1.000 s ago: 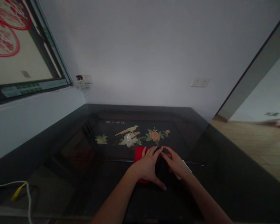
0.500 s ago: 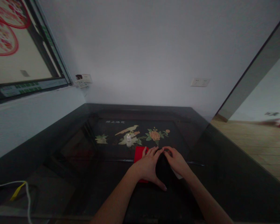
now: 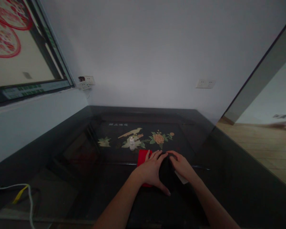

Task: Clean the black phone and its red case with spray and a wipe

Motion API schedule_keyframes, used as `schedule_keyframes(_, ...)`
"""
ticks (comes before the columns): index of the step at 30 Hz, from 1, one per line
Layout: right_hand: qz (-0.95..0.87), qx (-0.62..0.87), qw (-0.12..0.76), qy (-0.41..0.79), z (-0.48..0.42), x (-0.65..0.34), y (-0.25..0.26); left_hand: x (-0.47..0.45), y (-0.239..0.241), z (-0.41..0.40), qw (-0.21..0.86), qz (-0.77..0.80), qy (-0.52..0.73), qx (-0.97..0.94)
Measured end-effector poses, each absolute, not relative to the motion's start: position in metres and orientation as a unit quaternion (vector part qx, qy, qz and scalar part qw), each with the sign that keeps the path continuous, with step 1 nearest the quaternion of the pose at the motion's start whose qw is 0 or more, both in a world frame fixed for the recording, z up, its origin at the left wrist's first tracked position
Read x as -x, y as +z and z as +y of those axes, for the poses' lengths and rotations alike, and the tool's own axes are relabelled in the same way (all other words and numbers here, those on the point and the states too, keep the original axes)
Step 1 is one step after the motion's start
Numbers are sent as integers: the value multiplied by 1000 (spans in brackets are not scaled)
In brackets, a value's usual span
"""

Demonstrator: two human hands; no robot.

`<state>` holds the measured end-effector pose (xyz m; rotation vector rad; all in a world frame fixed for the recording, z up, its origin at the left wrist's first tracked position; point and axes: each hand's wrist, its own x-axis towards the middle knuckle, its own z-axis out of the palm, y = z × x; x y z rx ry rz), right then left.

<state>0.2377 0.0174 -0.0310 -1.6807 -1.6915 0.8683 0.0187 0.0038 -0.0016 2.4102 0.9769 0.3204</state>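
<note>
A: What lies nearest?

B: A cable (image 3: 28, 194) at the near left of the table (image 3: 228, 178). Then come the person's two forearms, which meet at the middle.

A: And the hands?

B: The left hand (image 3: 150, 170) lies palm down and spread, thumb out wide. It closes on nothing and rests against the left side of a dark thing (image 3: 166, 170), partly over a red piece (image 3: 142, 156). The right hand (image 3: 182, 167) curls its fingers over the thing's top right. Whether it grips or only presses cannot be told.

A: So where is the dark thing?

B: Flat on the table, hemmed in between both hands, with their fingertips nearly meeting at its far edge. A white slip (image 3: 181, 177) shows under the right wrist.

A: How far along does it look?

B: The work seems to be midway. The thing is down and held in place, not lifted, and the red piece and white slip lie loose beside it.

A: Beyond that?

B: A small bottle (image 3: 132, 143) stands untouched just past the red piece, on the bird-and-flower inlay (image 3: 158, 138). Sockets (image 3: 205, 83) are on the far wall.
</note>
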Motion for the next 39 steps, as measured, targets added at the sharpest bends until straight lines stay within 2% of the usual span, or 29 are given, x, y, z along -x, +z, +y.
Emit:
schedule_keyframes(9,-612,616,300,394,16,-238,-28,-18,-2,4,262,365,112,-887)
schedule_keyframes(26,-600,618,317,396,13,-236,-26,-17,4,0,283,368,112,-878)
schedule_keyframes(36,-581,612,388,371,9,-240,-18,-19,28,2,245,427,298,-817)
schedule_keyframes(39,-570,606,420,363,10,-244,-18,-12,33,7,253,465,310,-789)
